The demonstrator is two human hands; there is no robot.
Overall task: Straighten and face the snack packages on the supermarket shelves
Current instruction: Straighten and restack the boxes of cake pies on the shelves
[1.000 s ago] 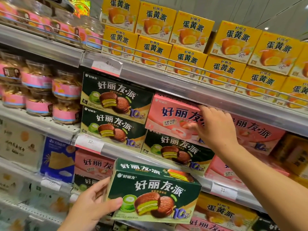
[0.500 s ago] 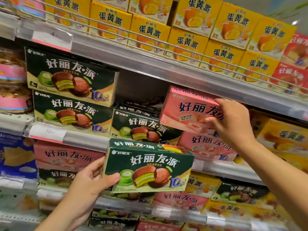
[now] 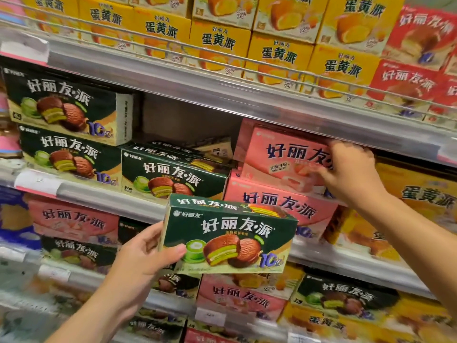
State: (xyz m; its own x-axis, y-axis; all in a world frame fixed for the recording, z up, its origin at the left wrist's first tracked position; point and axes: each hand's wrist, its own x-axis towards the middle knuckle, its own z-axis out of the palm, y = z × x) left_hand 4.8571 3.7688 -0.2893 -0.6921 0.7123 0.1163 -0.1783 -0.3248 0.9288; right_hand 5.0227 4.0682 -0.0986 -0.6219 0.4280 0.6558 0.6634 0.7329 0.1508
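Supermarket shelves (image 3: pixel 222 95) stacked with pie cartons fill the frame, yellow boxes (image 3: pixel 279 53) ranged along the top tier. On the middle tier, the right hand (image 3: pixel 351 174) curls its fingers around the right end of an upper pink box (image 3: pixel 284 157), which sits skewed on another pink box (image 3: pixel 279 206). Nearer, the left hand (image 3: pixel 146 253) grips a green box (image 3: pixel 230 233) by its left end, held clear of the shelf. Such cartons look light, stiff and crushable, best gripped at the ends. A green box on the shelf (image 3: pixel 173 174) crowds the gap at left.
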